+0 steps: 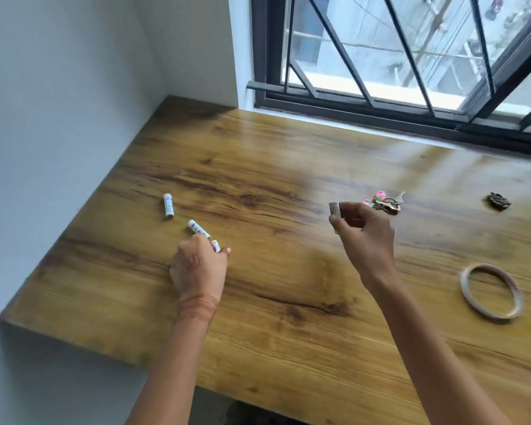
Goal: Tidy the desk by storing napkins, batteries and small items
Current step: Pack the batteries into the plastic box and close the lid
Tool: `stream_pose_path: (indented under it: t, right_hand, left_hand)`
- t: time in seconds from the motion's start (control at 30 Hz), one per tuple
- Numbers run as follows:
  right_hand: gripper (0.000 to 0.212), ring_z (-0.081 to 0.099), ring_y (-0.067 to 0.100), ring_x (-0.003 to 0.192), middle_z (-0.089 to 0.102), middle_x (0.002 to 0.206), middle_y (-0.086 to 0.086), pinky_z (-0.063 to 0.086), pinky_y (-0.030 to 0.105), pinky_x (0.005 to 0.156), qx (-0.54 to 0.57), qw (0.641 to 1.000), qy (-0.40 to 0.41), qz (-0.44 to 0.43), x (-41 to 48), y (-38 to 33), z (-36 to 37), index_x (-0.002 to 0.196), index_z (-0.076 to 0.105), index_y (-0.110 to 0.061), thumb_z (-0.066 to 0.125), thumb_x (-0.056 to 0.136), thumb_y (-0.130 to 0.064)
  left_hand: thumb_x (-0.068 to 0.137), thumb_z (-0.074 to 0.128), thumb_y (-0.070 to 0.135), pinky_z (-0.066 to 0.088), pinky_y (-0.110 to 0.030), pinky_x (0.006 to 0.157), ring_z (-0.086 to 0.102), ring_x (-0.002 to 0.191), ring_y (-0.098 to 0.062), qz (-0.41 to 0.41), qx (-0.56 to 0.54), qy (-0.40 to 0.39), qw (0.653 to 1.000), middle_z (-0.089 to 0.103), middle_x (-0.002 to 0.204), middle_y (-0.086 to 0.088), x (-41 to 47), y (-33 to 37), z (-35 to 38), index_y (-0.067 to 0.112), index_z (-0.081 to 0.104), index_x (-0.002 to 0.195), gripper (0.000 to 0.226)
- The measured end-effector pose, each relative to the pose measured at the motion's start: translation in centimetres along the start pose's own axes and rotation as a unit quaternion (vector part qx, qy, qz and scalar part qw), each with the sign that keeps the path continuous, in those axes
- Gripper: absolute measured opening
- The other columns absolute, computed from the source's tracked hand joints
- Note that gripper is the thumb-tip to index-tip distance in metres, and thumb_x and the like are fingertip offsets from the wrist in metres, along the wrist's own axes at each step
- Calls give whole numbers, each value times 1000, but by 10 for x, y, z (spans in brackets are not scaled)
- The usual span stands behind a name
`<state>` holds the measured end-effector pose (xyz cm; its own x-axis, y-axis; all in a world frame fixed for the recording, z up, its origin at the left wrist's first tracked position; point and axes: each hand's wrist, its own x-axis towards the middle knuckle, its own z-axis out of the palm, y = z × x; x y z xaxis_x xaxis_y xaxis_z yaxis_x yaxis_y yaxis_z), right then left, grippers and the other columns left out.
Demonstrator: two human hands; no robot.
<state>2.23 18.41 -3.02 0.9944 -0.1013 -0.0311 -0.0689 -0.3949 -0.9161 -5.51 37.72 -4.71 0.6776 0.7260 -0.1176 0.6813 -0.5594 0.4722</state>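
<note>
Three white batteries lie at the left of the wooden desk point(288, 167). One battery point(168, 205) rests alone, a second point(198, 230) lies just beyond my left hand point(198, 269). My left hand's fingers close on the third battery point(216, 246), still on the desk. My right hand point(364, 237) is raised above the desk's middle and pinches a small grey metal piece point(334, 209); I cannot tell what it is. No napkins are in view.
A key bunch with pink charms point(385, 202) lies behind my right hand. A small dark ornament point(498, 200) sits at the far right. A tape ring point(491, 291) lies on the right. Wall on the left, barred window point(411, 56) behind.
</note>
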Motion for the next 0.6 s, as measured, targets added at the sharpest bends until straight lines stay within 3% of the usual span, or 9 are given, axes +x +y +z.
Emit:
stream_pose_path:
  t: [0.07,0.13,0.23,0.3,0.37,0.47,0.6]
  right_hand:
    - [17,59,-1,68,65,77,-6,47,14,68,-5,1000,4,7,-9,0,4,96,69,-15,68,80,-11]
    - [16,60,4,70,66,78,-5,49,19,71,1,1000,7,18,-18,-1,5,95,69,-16,68,80,-11]
    - [16,60,9,70,66,75,-5,51,27,74,27,999,0,42,-29,0,6,88,67,-22,67,80,-8]
    - [15,58,8,68,64,73,-5,51,26,71,73,994,-7,76,-37,0,4,89,67,-17,64,82,-4]
    - [13,57,11,67,61,70,0,51,23,68,141,982,-21,125,-46,-1,2,90,66,-8,59,84,1]
    - [14,57,19,71,57,70,7,54,32,79,258,946,-42,190,-60,-3,-6,81,62,-5,54,85,6]
    - [5,63,23,78,62,77,11,53,35,86,324,919,-65,217,-72,1,-29,88,58,-2,56,86,3]
  left_hand:
    - [79,72,28,50,-34,71,65,90,-34,20,17,-1,1000,68,94,-18,-1,-2,-2,7,66,89,24]
    - [79,71,26,50,-35,73,65,91,-33,41,19,-2,999,68,95,-18,-2,-2,-3,7,66,91,24]
    - [78,72,23,47,-31,70,65,90,-31,68,-21,-4,997,70,92,-16,-4,-4,-5,6,66,94,23]
    - [77,73,22,48,-29,71,67,86,-28,92,-61,-19,994,71,85,-14,-3,-5,-6,7,66,97,26]
    - [76,74,21,53,-30,75,69,78,-23,107,-114,-53,986,73,78,-10,-5,-3,-5,8,65,101,30]
    - [77,74,19,56,-34,76,69,70,-16,127,-208,-130,961,73,74,-6,-18,12,-6,11,66,102,28]
    - [77,74,13,57,-19,62,69,63,-9,133,-305,-243,911,72,75,-8,-53,44,1,12,66,102,27]
